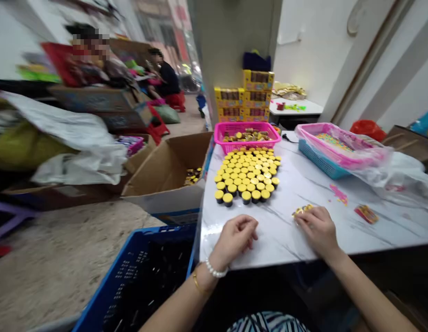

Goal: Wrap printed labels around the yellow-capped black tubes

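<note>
My right hand (318, 230) rests low over the white table, its fingers pinched at a small cluster of shiny gold-yellow pieces (302, 210) whose kind is too blurred to name. To the left, my left hand (236, 236) hovers at the table's front edge with its fingers curled in; whatever they may hold is hidden. Beyond it stands a dense group of small dark jars with yellow lids (246, 173), upright and close together. Behind these jars is a pink basket (246, 145) holding more yellow-lidded jars, some lying on their sides.
A blue crate (131, 244) of dark pieces stands by the table's left side, near an open cardboard box (165, 198). At right are a pink tray (359, 159) on a blue basket, and a small packet (366, 214). Yellow boxes (257, 99) are stacked behind. Two people sit farther back.
</note>
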The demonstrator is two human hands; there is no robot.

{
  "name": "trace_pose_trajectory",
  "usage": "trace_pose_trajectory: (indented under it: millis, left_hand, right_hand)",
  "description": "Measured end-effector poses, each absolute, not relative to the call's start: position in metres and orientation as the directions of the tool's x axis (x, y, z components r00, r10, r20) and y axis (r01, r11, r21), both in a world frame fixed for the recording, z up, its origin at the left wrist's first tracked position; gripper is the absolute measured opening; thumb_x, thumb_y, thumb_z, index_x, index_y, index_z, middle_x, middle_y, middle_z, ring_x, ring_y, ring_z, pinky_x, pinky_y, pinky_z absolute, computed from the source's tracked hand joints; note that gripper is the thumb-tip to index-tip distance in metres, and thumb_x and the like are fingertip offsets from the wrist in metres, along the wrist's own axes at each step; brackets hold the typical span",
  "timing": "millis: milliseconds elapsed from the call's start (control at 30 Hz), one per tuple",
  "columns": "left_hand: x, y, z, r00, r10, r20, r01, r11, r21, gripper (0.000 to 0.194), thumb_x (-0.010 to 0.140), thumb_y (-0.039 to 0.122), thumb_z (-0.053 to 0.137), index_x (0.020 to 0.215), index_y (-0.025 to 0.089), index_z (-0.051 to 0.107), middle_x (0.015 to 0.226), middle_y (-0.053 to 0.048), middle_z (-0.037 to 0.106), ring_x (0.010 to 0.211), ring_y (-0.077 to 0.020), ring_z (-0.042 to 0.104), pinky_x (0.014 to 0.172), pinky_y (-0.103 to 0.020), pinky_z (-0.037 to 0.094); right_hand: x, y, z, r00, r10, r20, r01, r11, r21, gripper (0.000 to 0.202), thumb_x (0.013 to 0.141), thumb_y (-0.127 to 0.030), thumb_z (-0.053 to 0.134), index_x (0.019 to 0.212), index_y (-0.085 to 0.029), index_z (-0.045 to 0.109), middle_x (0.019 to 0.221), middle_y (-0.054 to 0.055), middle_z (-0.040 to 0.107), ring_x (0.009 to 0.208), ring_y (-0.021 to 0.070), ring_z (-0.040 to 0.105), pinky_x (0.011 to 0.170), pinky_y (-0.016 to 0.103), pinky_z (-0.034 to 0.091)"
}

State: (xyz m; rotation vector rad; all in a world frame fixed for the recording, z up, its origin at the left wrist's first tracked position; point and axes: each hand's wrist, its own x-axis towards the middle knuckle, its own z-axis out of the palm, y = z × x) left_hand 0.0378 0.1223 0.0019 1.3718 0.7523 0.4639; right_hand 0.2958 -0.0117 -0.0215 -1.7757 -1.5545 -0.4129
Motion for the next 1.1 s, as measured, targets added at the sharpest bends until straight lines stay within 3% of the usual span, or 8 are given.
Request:
trace_pose_trajectory:
  millis: [100, 233, 400, 500, 667, 833, 967, 1100]
  left_hand:
    - [0.05, 0.112, 0.0, 0.676, 0.726, -0.123, -0.004, 0.17, 0.985, 0.051, 0.084, 0.059, 0.072, 0.104, 0.013, 0.068, 0.091, -0.011, 0.072, 0.068, -0.0155, 0.064, 0.046, -0.02, 0.043]
    - [0.049, 0.114, 0.002, 0.602, 0.798, 0.023, -0.119, 0.061, 0.991, 0.036, 0.086, 0.047, 0.074, 0.088, 0.012, 0.073, 0.081, -0.007, 0.07, 0.071, -0.0137, 0.06, 0.064, -0.024, 0.046]
    - [0.018, 0.126, 0.01, 0.498, 0.863, 0.081, -0.096, -0.038, 0.995, 0.028, 0.085, 0.04, 0.075, 0.079, 0.013, 0.074, 0.078, -0.007, 0.071, 0.074, -0.0168, 0.061, 0.072, -0.027, 0.048]
    - [0.001, 0.128, 0.015, 0.428, 0.894, 0.135, -0.074, -0.114, 0.991, 0.027, 0.086, 0.04, 0.074, 0.084, 0.014, 0.075, 0.082, -0.008, 0.072, 0.078, -0.0184, 0.063, 0.074, -0.028, 0.049]
    - [-0.023, 0.118, 0.024, 0.121, 0.974, 0.193, -0.107, -0.181, 0.978, 0.028, 0.089, 0.044, 0.072, 0.095, 0.016, 0.069, 0.079, -0.002, 0.065, 0.07, -0.0131, 0.056, 0.065, -0.023, 0.045]
    - [-0.032, 0.107, 0.017, 0.121, 0.982, 0.143, -0.077, -0.134, 0.988, 0.034, 0.095, 0.048, 0.064, 0.086, 0.015, 0.07, 0.061, 0.003, 0.051, 0.057, -0.01, 0.044, 0.056, -0.022, 0.036]
    - [-0.019, 0.105, 0.008, 0.132, 0.986, 0.102, -0.05, -0.096, 0.994, 0.036, 0.093, 0.05, 0.065, 0.092, 0.015, 0.074, 0.066, 0.0, 0.058, 0.059, -0.0116, 0.049, 0.057, -0.023, 0.04]
    - [-0.006, 0.104, 0.008, 0.107, 0.987, 0.123, -0.013, -0.122, 0.992, 0.035, 0.091, 0.051, 0.068, 0.091, 0.016, 0.076, 0.077, -0.004, 0.067, 0.068, -0.0158, 0.058, 0.063, -0.026, 0.046]
  right_hand:
    - [0.258, 0.001, -0.017, 0.097, 0.619, 0.779, 0.948, 0.18, -0.261, 0.024, 0.087, -0.016, 0.076, 0.107, -0.031, 0.079, 0.096, 0.006, 0.066, 0.093, 0.0238, 0.063, 0.087, 0.044, 0.053]
    - [0.21, 0.024, -0.011, 0.035, 0.63, 0.776, 0.827, 0.417, -0.376, 0.035, 0.09, -0.014, 0.07, 0.117, -0.035, 0.075, 0.114, 0.009, 0.064, 0.104, 0.0267, 0.067, 0.088, 0.045, 0.06]
    - [0.19, 0.052, 0.008, 0.176, 0.893, 0.415, 0.496, 0.283, -0.82, 0.041, 0.09, -0.037, 0.073, 0.128, -0.027, 0.064, 0.111, 0.011, 0.07, 0.091, 0.0258, 0.072, 0.075, 0.041, 0.066]
    - [0.182, 0.075, 0.02, 0.057, 0.988, 0.143, 0.322, 0.117, -0.939, 0.031, 0.093, -0.049, 0.066, 0.095, -0.018, 0.07, 0.073, 0.003, 0.069, 0.055, 0.0153, 0.064, 0.049, 0.026, 0.054]
    - [0.161, 0.108, 0.022, 0.203, 0.972, 0.117, 0.155, 0.086, -0.984, 0.043, 0.089, -0.059, 0.068, 0.074, -0.019, 0.061, 0.053, -0.004, 0.057, 0.041, 0.0099, 0.051, 0.04, 0.021, 0.04]
    - [0.157, 0.108, 0.004, 0.248, 0.966, 0.079, 0.056, 0.067, -0.996, 0.047, 0.088, -0.064, 0.066, 0.075, -0.019, 0.059, 0.049, -0.004, 0.056, 0.038, 0.0095, 0.047, 0.037, 0.02, 0.036]
    - [0.16, 0.098, -0.003, 0.245, 0.966, 0.08, 0.094, 0.059, -0.994, 0.046, 0.091, -0.063, 0.064, 0.077, -0.019, 0.062, 0.05, -0.004, 0.057, 0.04, 0.0103, 0.048, 0.039, 0.022, 0.037]
    - [0.16, 0.093, -0.004, 0.226, 0.947, 0.228, 0.265, 0.165, -0.95, 0.04, 0.096, -0.055, 0.06, 0.078, -0.02, 0.065, 0.055, -0.002, 0.059, 0.048, 0.013, 0.054, 0.046, 0.024, 0.041]
